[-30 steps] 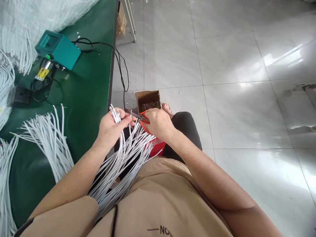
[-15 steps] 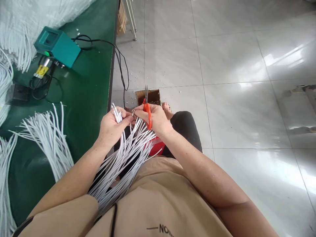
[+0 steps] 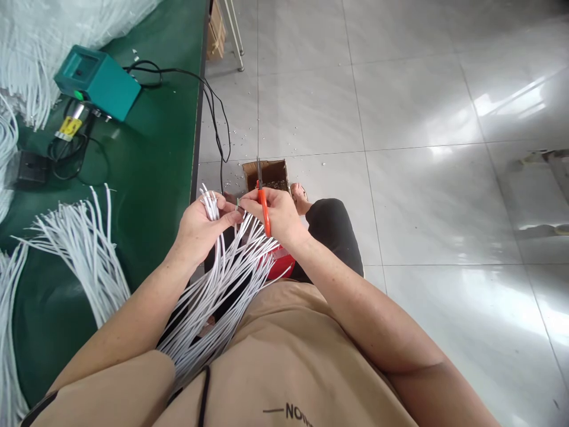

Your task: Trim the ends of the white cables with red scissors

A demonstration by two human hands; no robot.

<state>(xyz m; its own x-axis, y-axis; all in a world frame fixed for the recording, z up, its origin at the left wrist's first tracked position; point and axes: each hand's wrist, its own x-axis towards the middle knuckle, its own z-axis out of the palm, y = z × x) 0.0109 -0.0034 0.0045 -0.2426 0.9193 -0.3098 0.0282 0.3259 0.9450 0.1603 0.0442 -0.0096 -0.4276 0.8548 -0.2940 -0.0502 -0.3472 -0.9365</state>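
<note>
My left hand (image 3: 202,222) is closed round several white cables (image 3: 210,204), whose ends stick up past the fingers. From there a larger bundle of white cables (image 3: 222,279) runs down over my lap. My right hand (image 3: 278,213) has red-handled scissors (image 3: 264,210) hooked in it, blades pointing away from me. Its thumb and fingertips pinch near the tip of one cable, right beside my left thumb. A small greenish bit shows at that tip, too fine to make out fully.
On the green table (image 3: 146,154) to my left stand a teal box device (image 3: 100,83) with a black cord and more white cable bundles (image 3: 84,243). Below my hands a cardboard box (image 3: 275,172) sits on the tiled floor, with scraps scattered around it.
A greenish bit now shows at the cable tip between my hands, where white showed before. The scissors have turned slightly in my right hand. My left hand keeps its hold.
</note>
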